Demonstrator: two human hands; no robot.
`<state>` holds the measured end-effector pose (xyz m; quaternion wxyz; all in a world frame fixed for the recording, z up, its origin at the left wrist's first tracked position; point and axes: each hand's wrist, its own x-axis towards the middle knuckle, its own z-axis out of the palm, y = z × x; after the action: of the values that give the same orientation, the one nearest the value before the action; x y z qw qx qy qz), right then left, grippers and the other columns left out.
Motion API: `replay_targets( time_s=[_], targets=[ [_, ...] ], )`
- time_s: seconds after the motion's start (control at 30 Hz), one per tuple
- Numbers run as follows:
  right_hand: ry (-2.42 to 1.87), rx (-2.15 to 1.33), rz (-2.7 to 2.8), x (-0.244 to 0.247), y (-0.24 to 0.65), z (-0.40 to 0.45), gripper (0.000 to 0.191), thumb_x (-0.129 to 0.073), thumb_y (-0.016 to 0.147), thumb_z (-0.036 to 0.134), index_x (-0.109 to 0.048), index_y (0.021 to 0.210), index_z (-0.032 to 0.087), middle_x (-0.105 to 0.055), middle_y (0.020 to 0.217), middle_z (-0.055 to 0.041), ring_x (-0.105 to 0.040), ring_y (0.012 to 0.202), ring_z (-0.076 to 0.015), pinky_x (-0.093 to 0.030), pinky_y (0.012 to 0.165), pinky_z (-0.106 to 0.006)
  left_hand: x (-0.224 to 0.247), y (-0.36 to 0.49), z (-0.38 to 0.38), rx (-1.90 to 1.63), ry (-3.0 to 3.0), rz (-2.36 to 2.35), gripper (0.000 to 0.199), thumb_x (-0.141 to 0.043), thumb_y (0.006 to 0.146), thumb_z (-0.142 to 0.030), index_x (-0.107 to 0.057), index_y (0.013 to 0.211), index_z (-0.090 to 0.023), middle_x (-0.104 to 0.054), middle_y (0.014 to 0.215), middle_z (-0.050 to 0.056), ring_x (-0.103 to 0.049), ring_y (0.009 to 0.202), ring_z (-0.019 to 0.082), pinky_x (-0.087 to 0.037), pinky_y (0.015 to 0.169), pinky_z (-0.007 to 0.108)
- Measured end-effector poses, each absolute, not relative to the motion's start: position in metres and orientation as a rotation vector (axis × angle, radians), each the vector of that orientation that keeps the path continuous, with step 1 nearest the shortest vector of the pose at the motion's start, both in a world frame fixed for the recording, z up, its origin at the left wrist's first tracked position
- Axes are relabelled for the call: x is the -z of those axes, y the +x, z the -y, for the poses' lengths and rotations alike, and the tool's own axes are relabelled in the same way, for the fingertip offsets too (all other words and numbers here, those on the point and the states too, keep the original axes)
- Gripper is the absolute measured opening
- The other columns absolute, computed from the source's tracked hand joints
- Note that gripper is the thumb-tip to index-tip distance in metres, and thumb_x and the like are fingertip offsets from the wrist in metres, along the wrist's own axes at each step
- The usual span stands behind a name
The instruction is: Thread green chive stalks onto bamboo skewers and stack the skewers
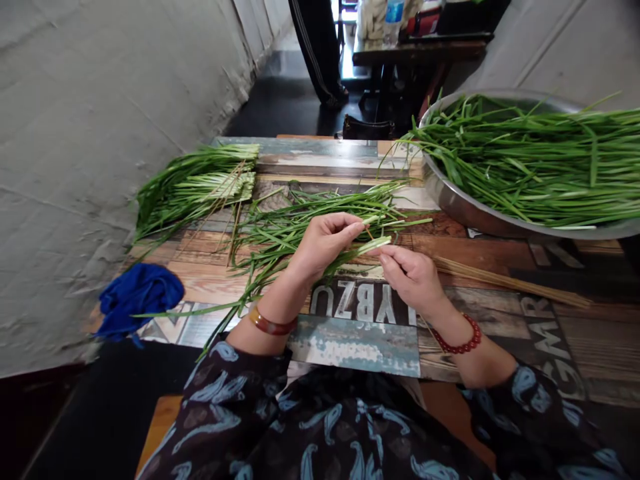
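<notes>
Rough whitewashed walls (125, 100) flank a narrow room with a dark, glossy floor (270, 87); farther back, a person in black striped trousers (317, 50) stands near a second table (420, 52) bearing a water bottle (393, 21). Up close, the table (350, 350) has a shiny top patterned like worn planks in brown, grey and faded blue, with pale printed letters. Long, limp green chives (285, 230) lie loosely across its middle, a neater stack with pale cut ends (215, 183) lies by the left wall, and more heap over the rim of a smooth steel basin (460, 207) on the right. A crumpled blue cloth (143, 293) sits at the left edge, and straight wooden sticks (515, 281) lie to the right. Both forearms reach in over the table, wrists slightly bent. The left hand (333, 240) pinches chive stalks (375, 245) between thumb and fingers, their whitish ends pointing right. The right hand (413, 277), thumb and forefinger pressed together against those ends, grips a thin stick (370, 232) whose tip shows between the stalks.
</notes>
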<state>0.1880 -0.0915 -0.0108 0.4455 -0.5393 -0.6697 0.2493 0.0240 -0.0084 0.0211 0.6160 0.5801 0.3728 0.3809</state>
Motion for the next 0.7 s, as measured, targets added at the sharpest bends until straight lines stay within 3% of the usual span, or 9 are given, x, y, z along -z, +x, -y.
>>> replay_targets(
  time_s=[0.2, 0.7],
  targets=[
    [-1.333, -0.64, 1.668, 0.0103, 0.1866, 0.0923, 0.029, -0.046, 0.093, 0.024, -0.074, 0.095, 0.017, -0.053, 0.049, 0.0017, -0.06, 0.055, -0.0145, -0.048, 0.058, -0.024, -0.0206, 0.0254, 0.0086, -0.922, 1.33, -0.892, 0.023, -0.074, 0.072, -0.035, -0.069, 0.071, -0.013, -0.056, 0.06, -0.002, -0.038, 0.051, 0.005, -0.028, 0.049, 0.02],
    [-1.326, -0.643, 1.654, 0.0082, 0.1862, 0.0913, 0.029, -0.046, 0.092, 0.022, -0.074, 0.094, 0.017, -0.059, 0.056, 0.0003, -0.062, 0.061, -0.0147, -0.049, 0.062, -0.024, -0.0196, 0.0252, 0.0095, -0.914, 1.288, -0.936, 0.025, -0.078, 0.069, -0.037, -0.07, 0.074, -0.013, -0.055, 0.056, -0.003, -0.037, 0.049, 0.005, -0.026, 0.047, 0.02]
  ],
)
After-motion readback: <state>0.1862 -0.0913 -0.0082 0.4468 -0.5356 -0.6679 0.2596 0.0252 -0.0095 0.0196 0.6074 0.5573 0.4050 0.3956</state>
